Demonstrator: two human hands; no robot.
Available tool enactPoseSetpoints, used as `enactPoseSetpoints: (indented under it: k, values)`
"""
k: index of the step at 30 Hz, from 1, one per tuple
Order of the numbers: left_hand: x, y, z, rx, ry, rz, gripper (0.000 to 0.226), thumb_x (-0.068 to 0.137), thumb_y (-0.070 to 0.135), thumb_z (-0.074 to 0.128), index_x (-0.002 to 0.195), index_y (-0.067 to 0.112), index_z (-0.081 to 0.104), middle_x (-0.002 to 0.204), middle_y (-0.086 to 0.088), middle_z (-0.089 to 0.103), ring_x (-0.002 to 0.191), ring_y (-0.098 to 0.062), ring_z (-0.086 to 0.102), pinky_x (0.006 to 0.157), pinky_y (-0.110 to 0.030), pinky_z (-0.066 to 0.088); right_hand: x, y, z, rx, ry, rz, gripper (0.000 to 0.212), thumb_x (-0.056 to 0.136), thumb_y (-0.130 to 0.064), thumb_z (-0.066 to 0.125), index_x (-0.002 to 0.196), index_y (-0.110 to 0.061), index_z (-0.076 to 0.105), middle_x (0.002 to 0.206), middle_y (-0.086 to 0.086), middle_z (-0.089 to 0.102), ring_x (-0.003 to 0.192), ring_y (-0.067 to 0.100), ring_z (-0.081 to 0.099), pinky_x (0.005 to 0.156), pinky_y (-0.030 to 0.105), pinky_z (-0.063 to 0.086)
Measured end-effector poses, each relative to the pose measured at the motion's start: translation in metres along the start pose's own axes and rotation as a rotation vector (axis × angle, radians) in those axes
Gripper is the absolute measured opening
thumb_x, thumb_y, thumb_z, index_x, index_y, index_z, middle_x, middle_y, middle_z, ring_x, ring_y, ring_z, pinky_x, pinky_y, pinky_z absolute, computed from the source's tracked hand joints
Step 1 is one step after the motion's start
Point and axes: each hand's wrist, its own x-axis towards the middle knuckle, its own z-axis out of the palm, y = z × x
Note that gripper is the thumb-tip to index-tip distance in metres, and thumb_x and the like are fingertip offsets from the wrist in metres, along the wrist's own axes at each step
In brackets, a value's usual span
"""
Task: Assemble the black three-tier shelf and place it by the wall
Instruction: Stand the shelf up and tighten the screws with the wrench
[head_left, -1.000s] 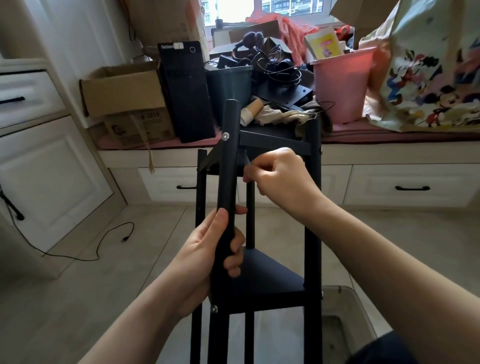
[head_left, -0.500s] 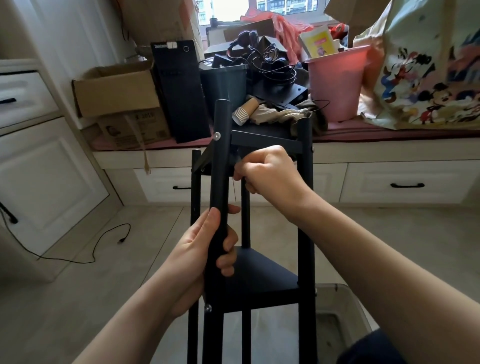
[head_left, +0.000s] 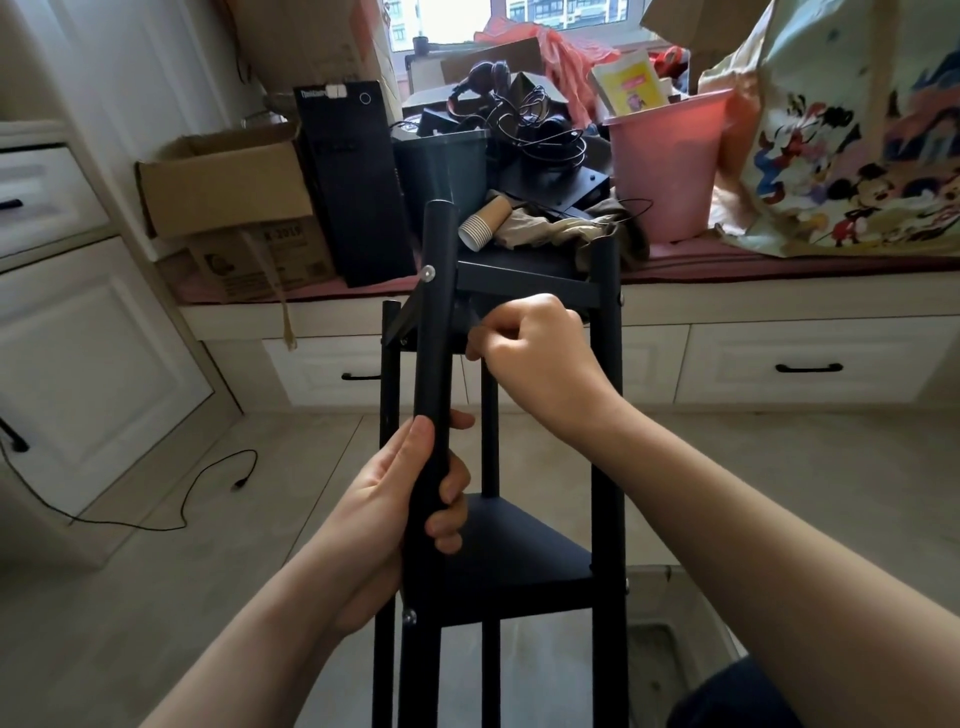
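A lived-in room of a home, shown by white panelled cabinets (head_left: 93, 374) at the left, a window seat with drawers (head_left: 779, 358) under a bright window, and clutter along its top: cardboard boxes (head_left: 228, 192), a pink bucket (head_left: 670, 166), a cartoon-print bag (head_left: 852, 145).

The right hand (head_left: 530, 358) hides whatever its fingers (head_left: 483, 338) pinch.
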Motion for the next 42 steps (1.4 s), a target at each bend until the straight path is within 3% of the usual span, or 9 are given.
enactPoseSetpoints:
  k: [7, 13, 18, 24, 27, 31, 36, 39, 42]
  values:
    - [0.0, 0.0, 0.0, -0.006, 0.016, -0.001, 0.039, 0.093, 0.057, 0.058, 0.111, 0.023, 0.068, 0.07, -0.001, 0.046, 0.051, -0.009, 0.039, 0.048, -0.023, 0.041, 0.002, 0.002, -0.006, 0.0, -0.041, 0.03, 0.02, 0.086, -0.009, 0.06, 0.074, -0.007, 0.075, 0.071, 0.007, 0.069, 0.068, 0.018, 0.062, 0.061, 0.026, 0.049]
    - [0.0, 0.0, 0.0, -0.012, -0.015, -0.006, 0.04, 0.085, 0.055, 0.059, 0.109, 0.025, 0.069, 0.07, 0.0, 0.046, 0.051, -0.009, 0.04, 0.049, -0.024, 0.041, 0.003, 0.003, -0.001, -0.046, 0.005, -0.015, 0.023, 0.086, -0.01, 0.056, 0.078, 0.008, 0.068, 0.074, 0.024, 0.065, 0.067, 0.035, 0.055, 0.055, 0.038, 0.044]
    - [0.001, -0.001, -0.001, -0.01, -0.011, -0.003, 0.041, 0.086, 0.055, 0.058, 0.11, 0.024, 0.068, 0.07, -0.001, 0.045, 0.05, -0.01, 0.039, 0.048, -0.024, 0.039, 0.001, 0.002, 0.0, 0.002, -0.006, 0.017, 0.023, 0.087, -0.01, 0.057, 0.073, 0.003, 0.07, 0.061, 0.018, 0.062, 0.048, 0.011, 0.042, 0.043, 0.017, 0.032]
    - [0.001, -0.001, -0.004, -0.005, 0.003, 0.003, 0.043, 0.085, 0.056, 0.059, 0.112, 0.023, 0.066, 0.071, -0.002, 0.045, 0.051, -0.01, 0.039, 0.049, -0.024, 0.039, 0.004, 0.005, -0.003, -0.041, 0.007, -0.009, 0.022, 0.084, -0.011, 0.056, 0.071, 0.0, 0.07, 0.071, 0.016, 0.068, 0.069, 0.028, 0.062, 0.058, 0.035, 0.047]
    - [0.001, -0.001, -0.004, -0.011, 0.0, -0.002, 0.041, 0.085, 0.055, 0.059, 0.11, 0.024, 0.068, 0.071, -0.001, 0.045, 0.051, -0.011, 0.039, 0.049, -0.025, 0.039, 0.003, 0.007, 0.001, -0.109, 0.016, -0.034, 0.023, 0.088, -0.014, 0.056, 0.075, 0.0, 0.07, 0.07, 0.016, 0.067, 0.066, 0.033, 0.062, 0.058, 0.04, 0.052]
    - [0.001, -0.001, -0.002, -0.008, -0.009, -0.012, 0.041, 0.085, 0.055, 0.059, 0.109, 0.024, 0.068, 0.071, -0.002, 0.045, 0.051, -0.011, 0.039, 0.049, -0.025, 0.04, 0.002, 0.008, 0.006, -0.137, 0.023, -0.019, 0.021, 0.087, -0.013, 0.058, 0.071, -0.005, 0.07, 0.062, 0.011, 0.063, 0.058, 0.027, 0.059, 0.052, 0.031, 0.047]
    - [0.0, -0.001, -0.002, -0.011, -0.011, -0.007, 0.04, 0.083, 0.056, 0.061, 0.107, 0.024, 0.068, 0.07, -0.001, 0.045, 0.051, -0.01, 0.038, 0.049, -0.025, 0.039, 0.001, 0.005, 0.006, -0.085, -0.015, -0.014, 0.023, 0.088, -0.009, 0.058, 0.072, 0.004, 0.068, 0.064, 0.021, 0.061, 0.051, 0.021, 0.047, 0.044, 0.022, 0.036]
    - [0.0, -0.001, -0.002, -0.01, -0.013, -0.008, 0.041, 0.083, 0.057, 0.061, 0.106, 0.025, 0.068, 0.07, -0.001, 0.045, 0.051, -0.01, 0.039, 0.05, -0.024, 0.039, 0.002, 0.005, 0.003, -0.045, -0.004, -0.019, 0.023, 0.087, -0.009, 0.058, 0.075, 0.007, 0.068, 0.067, 0.024, 0.061, 0.052, 0.024, 0.046, 0.046, 0.028, 0.038]
    - [-0.001, 0.0, -0.002, -0.014, -0.017, -0.013, 0.04, 0.082, 0.057, 0.062, 0.105, 0.025, 0.069, 0.07, -0.001, 0.046, 0.051, -0.01, 0.04, 0.049, -0.025, 0.04, 0.001, 0.006, 0.004, -0.092, 0.035, -0.048, 0.023, 0.089, -0.012, 0.058, 0.075, 0.003, 0.069, 0.065, 0.019, 0.064, 0.058, 0.029, 0.057, 0.052, 0.033, 0.046]
